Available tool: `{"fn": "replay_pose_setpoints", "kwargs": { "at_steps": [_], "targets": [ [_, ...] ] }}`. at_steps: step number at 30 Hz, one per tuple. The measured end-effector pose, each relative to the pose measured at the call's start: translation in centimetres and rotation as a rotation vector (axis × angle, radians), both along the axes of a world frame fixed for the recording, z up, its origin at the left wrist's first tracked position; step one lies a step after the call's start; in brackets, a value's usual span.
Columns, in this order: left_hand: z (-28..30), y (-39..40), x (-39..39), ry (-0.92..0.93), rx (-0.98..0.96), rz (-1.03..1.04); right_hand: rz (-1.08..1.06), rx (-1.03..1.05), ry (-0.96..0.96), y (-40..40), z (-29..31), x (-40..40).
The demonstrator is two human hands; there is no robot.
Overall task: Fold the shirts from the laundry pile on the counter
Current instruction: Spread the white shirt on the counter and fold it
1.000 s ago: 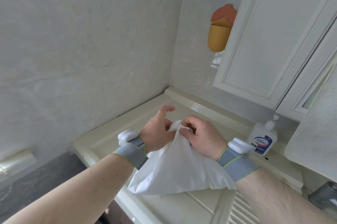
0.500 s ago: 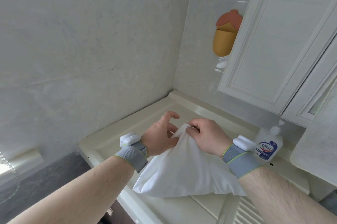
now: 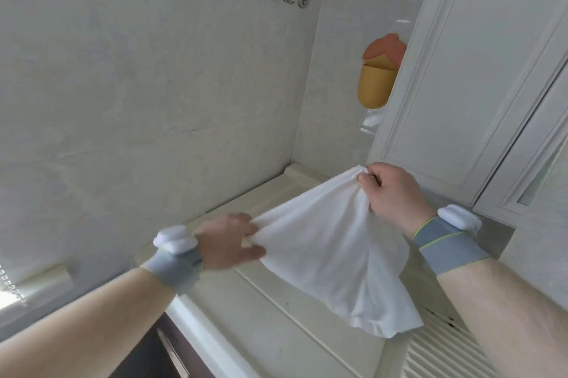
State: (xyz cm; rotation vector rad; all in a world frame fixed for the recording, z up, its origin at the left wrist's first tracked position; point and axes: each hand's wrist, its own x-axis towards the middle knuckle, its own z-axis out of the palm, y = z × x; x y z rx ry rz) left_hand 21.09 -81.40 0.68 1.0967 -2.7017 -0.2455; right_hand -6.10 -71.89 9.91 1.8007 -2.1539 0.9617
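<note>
Currently, with each hand's grip, left hand (image 3: pixel 229 239) and right hand (image 3: pixel 388 193), pinching the white shirt (image 3: pixel 332 260), spread it taut above the counter (image 3: pixel 246 325).

We see one white shirt (image 3: pixel 325 257), plain and soft, held up off the cream counter (image 3: pixel 246 316) by two points along its top edge. It is stretched taut between them, the right point higher, and the rest hangs in loose folds, its lower hem draping onto the counter.
</note>
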Motion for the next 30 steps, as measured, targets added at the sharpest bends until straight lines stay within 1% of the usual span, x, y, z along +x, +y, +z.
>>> {"fn": "replay_pose_setpoints", "kwargs": {
  "at_steps": [2,4,7,9,10,11,13,14,15,17,18,19,21,22,23,25,27,30],
  "targets": [
    [3.2,-2.7,-0.1,0.098,0.066,0.022,-0.029,-0.013,0.004,-0.1,1.2,-1.3],
    [6.2,-4.6,-0.6,0.054,0.062,-0.012,-0.05,-0.012,0.026,-0.1,1.9,-2.2],
    [9.9,-5.9,-2.3,-0.061,-0.013,-0.044,-0.091,-0.012,0.033,-0.2,2.1,-3.0],
    [12.3,-6.6,-2.9,-0.053,-0.073,-0.057,-0.122,-0.046,0.032,-0.2,2.8,-3.3],
    [13.6,-6.8,-3.1,0.009,-0.106,-0.073,-0.142,-0.099,0.025,0.0,3.5,-3.7],
    [14.8,-6.9,-3.0,0.124,-0.108,-0.083,-0.151,-0.176,0.003,0.2,4.1,-4.1],
    [16.6,-6.9,-2.6,0.443,-0.006,-0.119,-0.13,-0.365,-0.084,1.0,5.2,-4.3],
    [17.1,-6.7,-2.6,0.535,0.041,-0.145,-0.127,-0.411,-0.125,1.2,5.4,-4.2],
    [17.4,-6.6,-2.9,0.54,0.065,-0.163,-0.136,-0.398,-0.151,1.0,5.4,-4.0],
    [16.9,-6.3,-3.4,0.367,0.0,-0.153,-0.177,-0.25,-0.166,0.6,4.3,-3.7],
    [16.6,-6.4,-3.7,0.338,-0.027,-0.137,-0.189,-0.215,-0.192,0.4,3.9,-3.6],
    [16.5,-6.7,-3.9,0.38,-0.005,-0.118,-0.189,-0.224,-0.232,0.3,3.9,-3.8],
    [16.5,-7.0,-4.0,0.569,0.147,-0.143,-0.18,-0.285,-0.305,0.3,4.7,-3.9],
    [16.5,-7.0,-4.0,0.643,0.229,-0.168,-0.165,-0.292,-0.378,0.3,4.9,-4.2],
    [16.4,-7.1,-4.1,0.67,0.28,-0.184,-0.134,-0.294,-0.485,0.3,5.1,-4.3],
    [16.2,-6.8,-4.2,0.682,0.308,-0.191,-0.088,-0.293,-0.662,0.1,5.3,-4.2],
    [16.3,-6.8,-4.4,0.71,0.34,-0.174,-0.073,-0.272,-0.74,-0.2,5.8,-3.8],
    [16.2,-6.5,-4.8,0.624,0.393,-0.161,-0.043,-0.181,-0.911,-0.1,5.4,-3.2]
  ]
}}
